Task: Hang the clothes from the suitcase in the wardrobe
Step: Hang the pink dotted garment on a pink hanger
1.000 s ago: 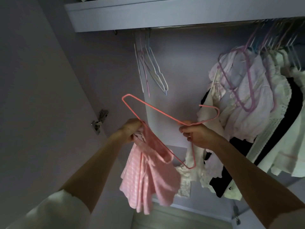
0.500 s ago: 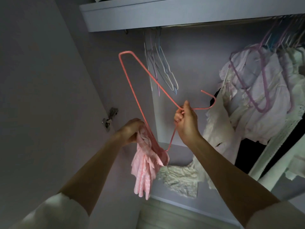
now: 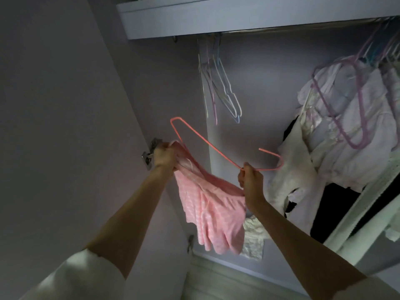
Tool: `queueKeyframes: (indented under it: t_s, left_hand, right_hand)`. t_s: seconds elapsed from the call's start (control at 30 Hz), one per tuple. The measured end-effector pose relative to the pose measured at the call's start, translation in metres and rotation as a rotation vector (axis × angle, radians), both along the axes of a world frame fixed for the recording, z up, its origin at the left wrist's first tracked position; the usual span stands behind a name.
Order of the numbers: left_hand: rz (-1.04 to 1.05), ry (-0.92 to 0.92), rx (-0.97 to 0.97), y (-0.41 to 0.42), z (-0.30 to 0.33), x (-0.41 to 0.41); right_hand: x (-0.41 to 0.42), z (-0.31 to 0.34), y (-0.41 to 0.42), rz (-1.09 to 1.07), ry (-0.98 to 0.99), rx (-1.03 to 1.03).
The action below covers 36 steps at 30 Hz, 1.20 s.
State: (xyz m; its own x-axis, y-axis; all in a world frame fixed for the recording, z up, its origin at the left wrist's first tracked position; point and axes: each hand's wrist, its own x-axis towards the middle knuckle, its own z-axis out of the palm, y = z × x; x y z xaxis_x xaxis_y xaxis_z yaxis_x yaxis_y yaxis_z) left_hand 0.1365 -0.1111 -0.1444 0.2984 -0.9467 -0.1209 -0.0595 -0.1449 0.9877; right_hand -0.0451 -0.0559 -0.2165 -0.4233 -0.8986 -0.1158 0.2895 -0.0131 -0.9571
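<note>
A pink wire hanger (image 3: 216,148) is held up in front of the open wardrobe. My right hand (image 3: 251,180) pinches it at the neck just below its hook. My left hand (image 3: 164,156) grips the top edge of a pink checked garment (image 3: 212,215), which is threaded on the hanger's lower bar and hangs down between my arms. The hanger's left end sticks up above my left hand. The clothes rail (image 3: 281,29) runs under the shelf, well above the hanger hook.
Several empty hangers (image 3: 220,87) hang from the rail at centre. White and black clothes (image 3: 337,152) on purple hangers fill the right side. A shelf (image 3: 238,16) tops the wardrobe. The open door (image 3: 65,126) with a hinge (image 3: 149,154) stands at left.
The hanger has tipped down from steeply upright to a flatter slant. The pink garment has spread out along its bar. My left hand moved up and left; my view shifted left.
</note>
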Motion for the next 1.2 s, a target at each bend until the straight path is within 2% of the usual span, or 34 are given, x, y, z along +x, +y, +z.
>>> queueKeyframes:
  t_s: [0.07, 0.17, 0.27, 0.37, 0.57, 0.63, 0.7, 0.73, 0.83, 0.9, 0.97, 1.03, 1.13, 1.2]
  left_hand:
    - [0.081, -0.032, -0.018, 0.000, 0.001, 0.006]
    - [0.095, 0.059, 0.020, 0.002, -0.002, 0.008]
    - [-0.022, 0.110, 0.121, 0.005, -0.007, 0.010]
    - [-0.230, -0.034, 0.212, 0.007, -0.010, 0.011]
    - [-0.129, -0.204, 0.150, -0.005, -0.006, 0.006]
    - [-0.149, -0.419, 0.092, -0.010, -0.007, 0.012]
    - [-0.145, -0.476, 0.041, -0.010, -0.007, 0.013]
    - [-0.153, -0.348, 0.032, -0.008, -0.006, 0.011]
    - [-0.268, 0.268, 0.056, -0.002, 0.000, 0.003]
    - [-0.392, 0.476, 0.083, 0.001, 0.005, 0.000]
    - [-0.502, 0.565, 0.113, 0.005, 0.008, -0.003]
    - [-0.590, 0.617, 0.147, 0.009, 0.009, -0.006]
    - [-0.617, 0.527, 0.273, 0.013, 0.011, -0.007]
    - [-0.651, 0.286, 0.387, 0.016, 0.009, -0.006]
  right_hand:
    - [-0.015, 0.000, 0.000, -0.015, 0.090, -0.011]
    - [-0.029, 0.012, -0.004, -0.048, 0.195, -0.056]
    - [-0.036, 0.022, -0.012, -0.095, 0.312, -0.083]
    - [-0.040, 0.028, -0.015, -0.079, 0.428, -0.125]
    - [-0.051, 0.035, -0.023, -0.096, 0.559, -0.106]
    - [-0.055, 0.037, -0.024, -0.102, 0.605, -0.093]
    - [-0.056, 0.043, -0.021, -0.057, 0.656, -0.064]
    - [-0.057, 0.045, -0.019, -0.028, 0.669, -0.042]
    - [-0.061, 0.037, -0.023, 0.000, 0.594, 0.062]
    - [-0.064, 0.024, -0.024, 0.032, 0.469, 0.181]
    - [-0.065, 0.009, -0.021, 0.108, 0.256, 0.325]
    - [-0.062, 0.000, -0.018, 0.094, 0.103, 0.384]
    - [-0.059, 0.001, -0.018, -0.019, 0.124, 0.322]
    - [-0.056, 0.010, -0.021, -0.051, 0.211, 0.228]
